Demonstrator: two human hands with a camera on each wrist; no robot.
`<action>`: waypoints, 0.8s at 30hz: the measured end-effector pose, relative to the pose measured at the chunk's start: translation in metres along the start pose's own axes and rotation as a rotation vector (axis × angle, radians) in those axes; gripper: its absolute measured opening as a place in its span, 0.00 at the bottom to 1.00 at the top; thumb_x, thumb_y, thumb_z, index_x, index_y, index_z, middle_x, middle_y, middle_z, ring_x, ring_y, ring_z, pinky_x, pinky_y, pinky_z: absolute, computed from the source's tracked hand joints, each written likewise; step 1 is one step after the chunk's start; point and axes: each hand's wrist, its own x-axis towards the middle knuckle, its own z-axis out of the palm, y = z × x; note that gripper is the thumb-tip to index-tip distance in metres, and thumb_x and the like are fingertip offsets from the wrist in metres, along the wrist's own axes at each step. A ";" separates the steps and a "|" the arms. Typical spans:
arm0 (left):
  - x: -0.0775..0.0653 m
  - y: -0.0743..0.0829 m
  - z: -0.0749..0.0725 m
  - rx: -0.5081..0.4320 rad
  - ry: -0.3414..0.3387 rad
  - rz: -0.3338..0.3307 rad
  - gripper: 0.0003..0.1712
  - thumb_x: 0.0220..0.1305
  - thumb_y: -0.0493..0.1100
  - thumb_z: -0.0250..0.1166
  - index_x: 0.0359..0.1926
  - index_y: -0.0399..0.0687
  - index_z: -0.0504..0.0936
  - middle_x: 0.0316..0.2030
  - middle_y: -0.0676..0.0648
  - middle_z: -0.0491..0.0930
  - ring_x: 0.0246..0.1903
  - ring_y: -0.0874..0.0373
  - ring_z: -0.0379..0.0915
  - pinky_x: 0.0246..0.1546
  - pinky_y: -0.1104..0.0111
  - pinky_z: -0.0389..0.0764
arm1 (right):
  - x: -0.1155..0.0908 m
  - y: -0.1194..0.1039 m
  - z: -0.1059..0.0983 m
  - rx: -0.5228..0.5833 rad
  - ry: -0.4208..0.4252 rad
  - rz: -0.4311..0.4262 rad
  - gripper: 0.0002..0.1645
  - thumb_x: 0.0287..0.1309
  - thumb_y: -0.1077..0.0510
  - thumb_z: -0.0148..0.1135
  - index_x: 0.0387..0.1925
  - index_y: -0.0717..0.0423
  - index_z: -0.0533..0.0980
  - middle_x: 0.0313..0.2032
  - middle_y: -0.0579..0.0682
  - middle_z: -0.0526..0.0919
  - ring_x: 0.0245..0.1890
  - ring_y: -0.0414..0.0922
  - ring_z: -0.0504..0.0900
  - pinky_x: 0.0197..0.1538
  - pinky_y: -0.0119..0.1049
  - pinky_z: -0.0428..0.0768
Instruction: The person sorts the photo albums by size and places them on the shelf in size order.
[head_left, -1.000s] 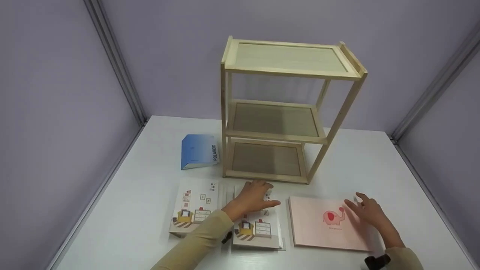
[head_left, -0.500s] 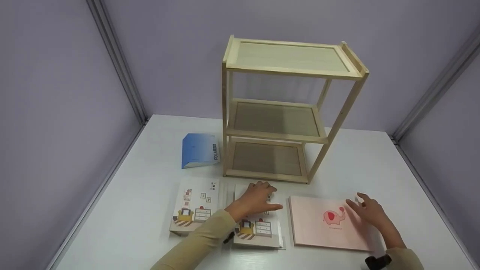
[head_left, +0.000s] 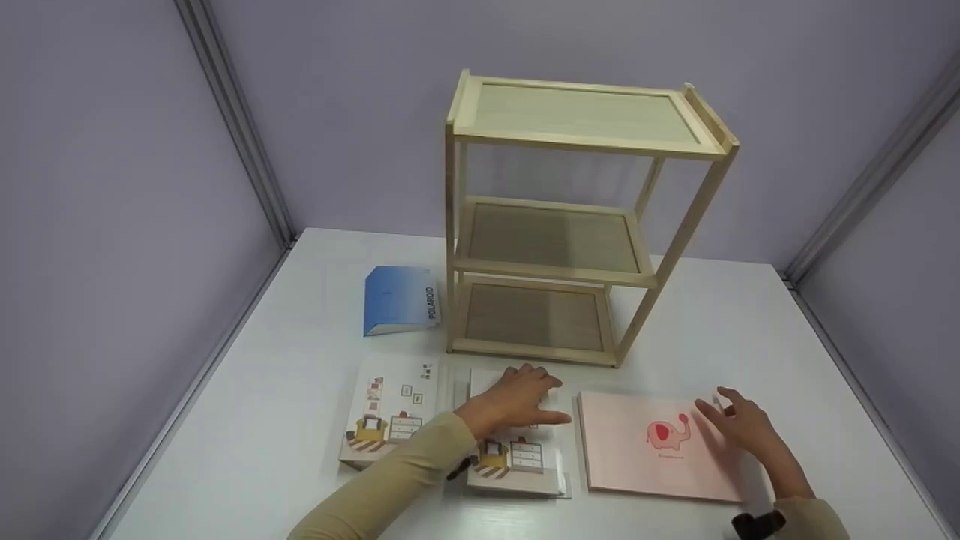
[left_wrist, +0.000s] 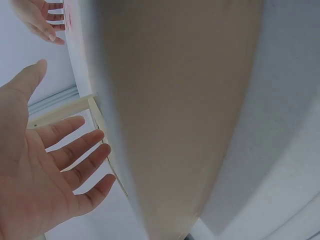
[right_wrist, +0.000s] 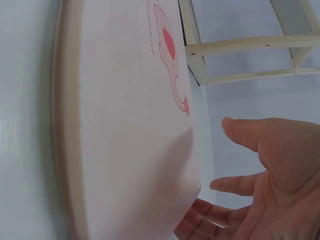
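Note:
Over the upper part of a white book with a yellow armchair and drawers on its cover (head_left: 508, 461), my left hand (head_left: 514, 401) spreads its fingers with the thumb out to the right. Nothing is in its grasp; in the left wrist view its palm (left_wrist: 40, 180) shows bare. My right hand (head_left: 742, 426) is by the upper right edge of a pink book with an elephant (head_left: 630, 450), fingers loosely bent. In the right wrist view the thumb stands apart from the pink cover (right_wrist: 135, 135), while the lower fingers are partly hidden behind the book's corner.
A matching white book (head_left: 386, 401) lies left of the middle one. Behind it, near the rack's left leg, is a blue folded POLAROID item (head_left: 397, 300). The three-tier wooden rack (head_left: 555, 274) stands on the white table (head_left: 277, 375) before the back wall.
My left hand has drifted slightly to the right and down over the white book. The right hand has shifted a little to the right. The books and the rack stay in place.

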 end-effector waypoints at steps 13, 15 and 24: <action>0.003 0.004 -0.002 -0.038 -0.072 0.061 0.41 0.57 0.72 0.51 0.65 0.55 0.67 0.60 0.51 0.69 0.60 0.53 0.62 0.60 0.53 0.64 | 0.000 0.003 0.000 -0.006 -0.006 0.010 0.48 0.63 0.38 0.48 0.62 0.78 0.53 0.46 0.79 0.69 0.45 0.67 0.72 0.46 0.58 0.75; 0.004 0.004 -0.002 -0.034 -0.090 0.059 0.41 0.57 0.72 0.51 0.65 0.55 0.66 0.60 0.52 0.69 0.60 0.53 0.62 0.60 0.54 0.64 | 0.000 0.003 0.000 -0.009 -0.009 0.015 0.49 0.63 0.37 0.47 0.62 0.78 0.53 0.47 0.79 0.69 0.45 0.68 0.72 0.46 0.58 0.75; 0.008 0.010 -0.007 -0.012 -0.151 0.080 0.41 0.58 0.73 0.50 0.65 0.55 0.66 0.60 0.51 0.70 0.60 0.53 0.63 0.60 0.55 0.65 | 0.000 0.003 -0.002 0.006 -0.020 0.012 0.48 0.64 0.38 0.47 0.63 0.77 0.52 0.48 0.79 0.68 0.45 0.68 0.72 0.42 0.55 0.77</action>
